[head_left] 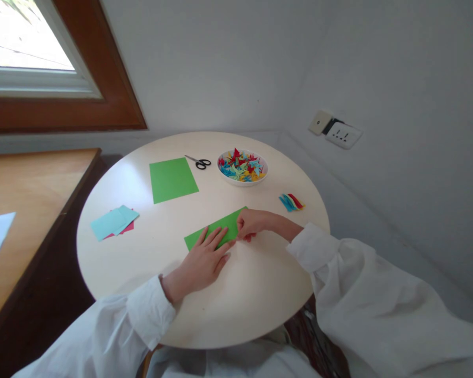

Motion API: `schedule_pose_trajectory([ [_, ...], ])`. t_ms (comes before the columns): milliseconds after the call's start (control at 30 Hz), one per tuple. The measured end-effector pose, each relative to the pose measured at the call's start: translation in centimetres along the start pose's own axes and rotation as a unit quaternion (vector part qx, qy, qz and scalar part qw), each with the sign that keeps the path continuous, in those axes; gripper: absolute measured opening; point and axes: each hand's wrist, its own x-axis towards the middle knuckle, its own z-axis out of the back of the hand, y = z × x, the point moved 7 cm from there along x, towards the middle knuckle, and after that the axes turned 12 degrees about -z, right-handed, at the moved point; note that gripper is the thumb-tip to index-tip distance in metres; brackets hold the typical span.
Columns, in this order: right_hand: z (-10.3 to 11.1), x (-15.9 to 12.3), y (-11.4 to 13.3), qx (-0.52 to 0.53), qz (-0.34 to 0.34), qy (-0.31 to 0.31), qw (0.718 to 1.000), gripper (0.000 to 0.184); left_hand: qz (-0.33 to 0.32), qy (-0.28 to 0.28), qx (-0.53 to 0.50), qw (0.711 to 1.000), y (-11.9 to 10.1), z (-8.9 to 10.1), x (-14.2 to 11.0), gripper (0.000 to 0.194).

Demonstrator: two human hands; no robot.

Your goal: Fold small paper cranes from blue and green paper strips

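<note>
A folded strip of green paper (229, 223) lies at a slant on the white round table in front of me. My left hand (207, 260) rests on its left and middle part, palm down with the fingers spread. At the right end, my right hand (252, 223) is closed, its curled fingers on the paper's near edge; the fingertips are partly hidden. Both hands almost meet at that edge. Farther off to the left lies a flat green sheet (173, 179).
Black-handled scissors (199, 161) lie beside a white bowl (242, 183) of colourful folded paper pieces. Several narrow coloured paper pieces (291, 202) sit at right. Light blue papers (114, 221) overlap pink paper (129, 227) at left. A wooden desk (35, 184) and walls stand close by.
</note>
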Motion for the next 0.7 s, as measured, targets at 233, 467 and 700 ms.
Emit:
schedule_pose_trajectory([
  [233,0.4,0.2,-0.9,-0.002,-0.013,0.004,1.000,0.012,0.003,-0.010,-0.011,1.000,0.0,0.0,-0.1,0.038],
  [467,2.0,0.4,-3.4,-0.001,-0.036,-0.017,0.999,0.013,-0.004,-0.009,-0.009,1.000,0.0,0.1,-0.1,0.038],
  [700,3.9,-0.6,-6.7,-0.005,-0.030,-0.078,0.996,0.010,-0.004,-0.005,-0.014,1.000,0.1,0.2,-0.1,0.039],
])
